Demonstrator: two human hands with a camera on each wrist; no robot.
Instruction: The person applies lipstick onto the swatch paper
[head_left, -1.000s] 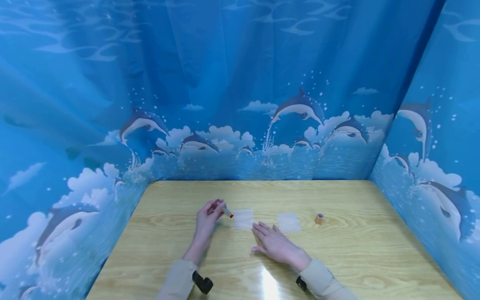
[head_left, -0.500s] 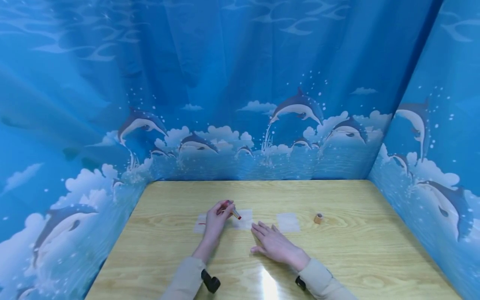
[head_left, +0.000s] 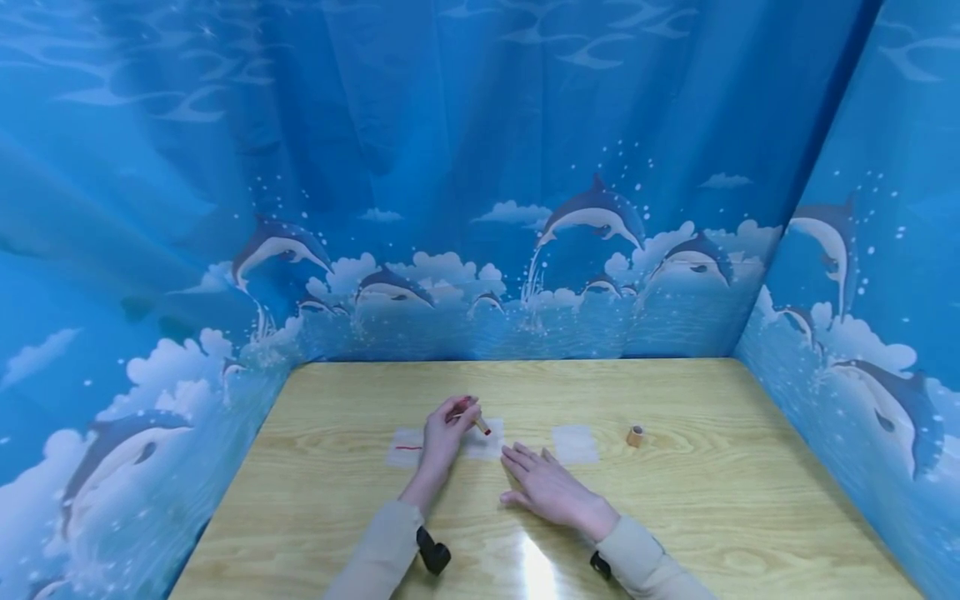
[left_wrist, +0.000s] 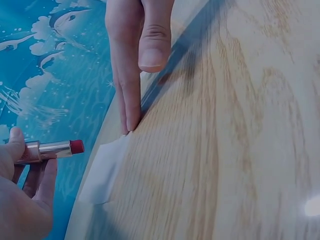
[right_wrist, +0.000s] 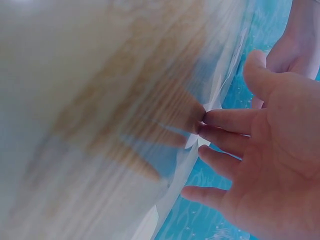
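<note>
My left hand (head_left: pixel 446 437) pinches a lipstick (left_wrist: pixel 55 150) between thumb and fingers, its red tip bare. In the head view the tip hangs over the middle white paper square (head_left: pixel 486 450); in the left wrist view it is clear of the surface. With fingers extended, my right hand (head_left: pixel 553 490) rests its fingertips at the near right corner of that square. To the left lies another white square (head_left: pixel 402 460) bearing a red stroke (head_left: pixel 408 447), partly covered by the left hand. A third white square (head_left: pixel 575 444) lies to the right, unmarked as far as I can see.
A small orange-brown cap (head_left: pixel 635 436) stands right of the third square. All lie on a wood-grain table (head_left: pixel 697 500), with a glare patch near its front. Blue dolphin curtains (head_left: pixel 465 167) enclose the back and sides.
My left hand has moved right with the lipstick, from beside the middle square to over it. The left square and its red stroke have come into sight. My right hand stays put.
</note>
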